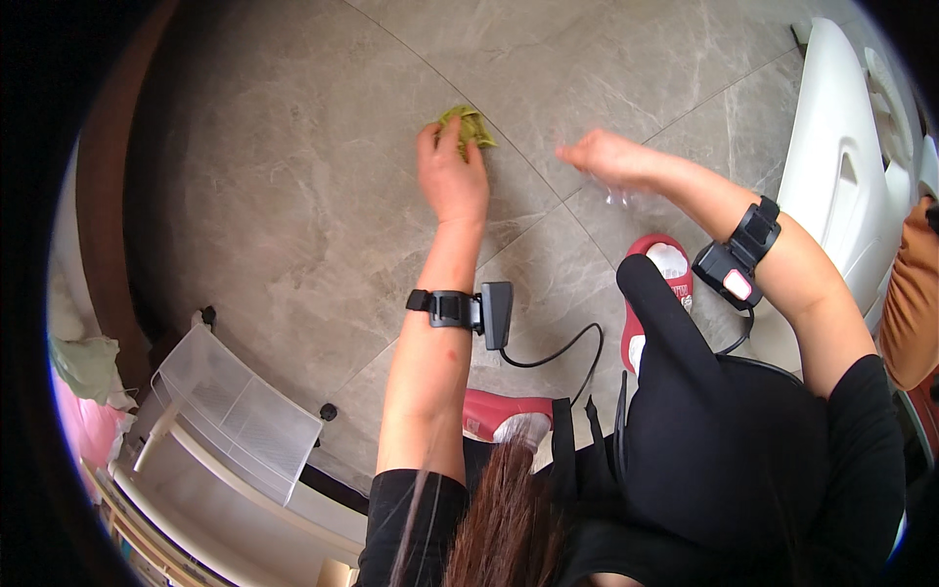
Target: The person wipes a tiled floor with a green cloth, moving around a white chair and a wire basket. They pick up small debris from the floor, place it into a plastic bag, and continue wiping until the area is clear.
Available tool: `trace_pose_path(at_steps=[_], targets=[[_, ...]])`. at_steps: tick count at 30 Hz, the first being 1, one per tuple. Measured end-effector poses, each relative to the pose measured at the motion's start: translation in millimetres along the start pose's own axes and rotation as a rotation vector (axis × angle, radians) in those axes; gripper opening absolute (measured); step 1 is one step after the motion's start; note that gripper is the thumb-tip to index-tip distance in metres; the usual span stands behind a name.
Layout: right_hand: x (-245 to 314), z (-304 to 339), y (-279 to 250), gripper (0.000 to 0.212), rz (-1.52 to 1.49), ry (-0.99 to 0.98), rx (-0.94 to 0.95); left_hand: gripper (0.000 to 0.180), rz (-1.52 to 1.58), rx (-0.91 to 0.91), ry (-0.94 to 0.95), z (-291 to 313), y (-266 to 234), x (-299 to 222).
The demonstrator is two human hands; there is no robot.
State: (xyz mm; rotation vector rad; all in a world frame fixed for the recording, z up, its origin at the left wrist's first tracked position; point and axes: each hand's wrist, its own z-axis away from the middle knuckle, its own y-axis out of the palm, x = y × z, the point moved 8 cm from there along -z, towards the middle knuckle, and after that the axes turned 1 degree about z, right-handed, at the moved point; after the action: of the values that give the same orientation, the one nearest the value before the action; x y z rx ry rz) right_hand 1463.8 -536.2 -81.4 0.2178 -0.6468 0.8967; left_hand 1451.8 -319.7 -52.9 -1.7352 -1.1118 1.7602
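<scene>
My left hand (pixel 453 176) reaches out over the grey tiled floor. Its fingers are bent onto a crumpled yellow-green piece (pixel 476 130) that looks like a cloth or wrapper. Further right, and apart from it, my right hand (pixel 608 158) is closed, with thumb and fingertips drawn together. A bit of clear, shiny plastic (pixel 618 196) shows under that hand, by the palm. The fingers hide most of it, and some blur lies around the fingertips.
Grey floor tiles (pixel 293 147) spread ahead. A white plastic piece of furniture (pixel 831 147) stands at the right, with an orange-brown thing (pixel 910 303) behind it. A clear-topped white wheeled cart (pixel 235 401) is at lower left. My red shoes (pixel 629 323) are close by; cables hang from both forearm straps.
</scene>
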Motion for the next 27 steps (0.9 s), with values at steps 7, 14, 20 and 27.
trace_pose_path(at_steps=[7, 14, 20, 27], targets=[[-32.2, -15.3, 22.2, 0.06, 0.186, -0.048, 0.034, 0.042, -0.135, 0.084, 0.103, -5.9, 5.0, -16.3], [-40.6, -12.7, 17.5, 0.061, 0.195, 0.003, -0.038, 0.037, -0.149, 0.065, 0.161, -17.0, 19.4, -28.1], [-42.0, -4.0, 17.2, 0.06, 0.116, 0.031, -0.18, 0.024, -0.198, 0.2, 0.235, -3.2, 50.3, -64.7], [-37.8, 107.8, 65.2, 0.053, -0.72, 0.299, -0.431, 0.015, 0.114, 0.771, -0.195, 113.9, 25.5, -81.8]])
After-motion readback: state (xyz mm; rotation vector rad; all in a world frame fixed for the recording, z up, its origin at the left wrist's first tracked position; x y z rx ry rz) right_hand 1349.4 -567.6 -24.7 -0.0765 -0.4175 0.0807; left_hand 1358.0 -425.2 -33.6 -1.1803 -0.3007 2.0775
